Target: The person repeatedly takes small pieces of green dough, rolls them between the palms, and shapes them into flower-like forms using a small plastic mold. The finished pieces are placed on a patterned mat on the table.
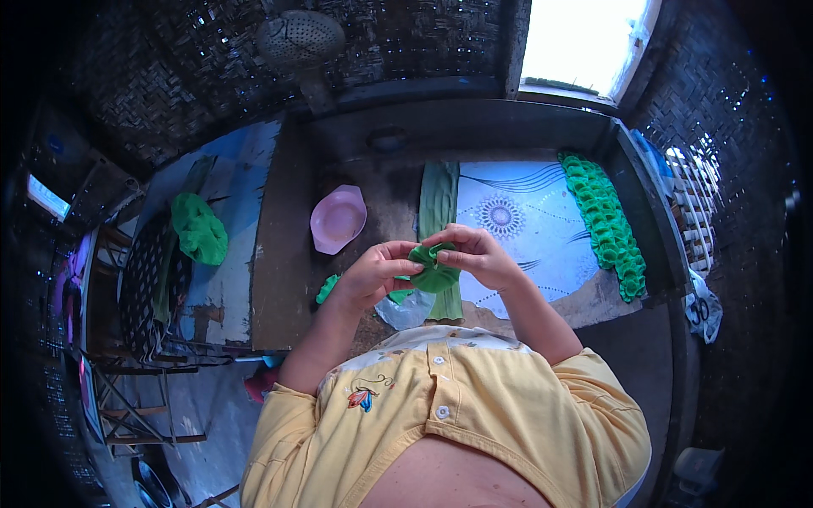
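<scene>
A gathered round piece of thin green material (434,277), folded into a small swirl at its top, is held up in front of my chest. The fingertips and thumb of my left hand (378,273) pinch its left side. My right hand (479,258) pinches the upper right of the fold. Whether the piece is cloth, paper or plastic I cannot tell. Under my hands runs a long green strip like a leaf (438,193). Close to my left wrist lie loose bright green pieces (327,289), partly hidden, and a crumpled clear plastic sheet (405,312).
On the table's right, rows of ruffled green pieces (603,222) stand on a white patterned sheet (542,212). A pink bowl (338,219) sits left of the strip. A green bundle (200,229) rests on the left-hand table (224,279). A raised wooden edge (474,127) borders the back.
</scene>
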Tool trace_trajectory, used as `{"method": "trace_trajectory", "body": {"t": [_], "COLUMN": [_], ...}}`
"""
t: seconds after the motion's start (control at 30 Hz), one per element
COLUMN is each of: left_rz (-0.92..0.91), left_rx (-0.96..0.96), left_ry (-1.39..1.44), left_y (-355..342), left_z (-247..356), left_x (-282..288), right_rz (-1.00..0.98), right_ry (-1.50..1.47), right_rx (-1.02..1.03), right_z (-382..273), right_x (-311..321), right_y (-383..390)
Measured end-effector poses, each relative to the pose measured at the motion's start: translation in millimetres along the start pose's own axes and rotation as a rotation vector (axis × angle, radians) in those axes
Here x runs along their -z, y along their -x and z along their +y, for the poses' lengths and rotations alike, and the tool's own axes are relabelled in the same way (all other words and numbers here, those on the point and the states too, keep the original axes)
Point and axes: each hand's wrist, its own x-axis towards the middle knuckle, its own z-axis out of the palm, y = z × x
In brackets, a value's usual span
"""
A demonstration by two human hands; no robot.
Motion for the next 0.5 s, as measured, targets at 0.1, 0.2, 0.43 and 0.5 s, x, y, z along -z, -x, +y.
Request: {"method": "trace_trajectory", "body": {"t": [0.1, 0.2, 0.43, 0.5], "left_rz": [0.007, -0.001, 0.049, 0.026], "left_rx": [0.012, 0.001, -0.011, -0.027], "left_ry": [-0.061, -0.066, -0.059, -0.038], "left_y": [0.7, 0.9, 0.3, 0.4], "left_z": [0.4, 0.5, 0.1, 0.4], "left_x": [-1.3, -2.9, -5.5, -6.1], "right_rz": [0.043, 0.085, 0.164, 0.177], "right_ry": [0.091, 0.152, 0.469, 0.470], "right_rx": [0.068, 0.138, 0.348, 0.354], "right_z": [2.1, 6.9, 17.3, 17.5], "right_x": [-2.6, -3.4, -3.9, -5.0], "right_y": [-0.6, -0.9, -3.4, -3.7]}}
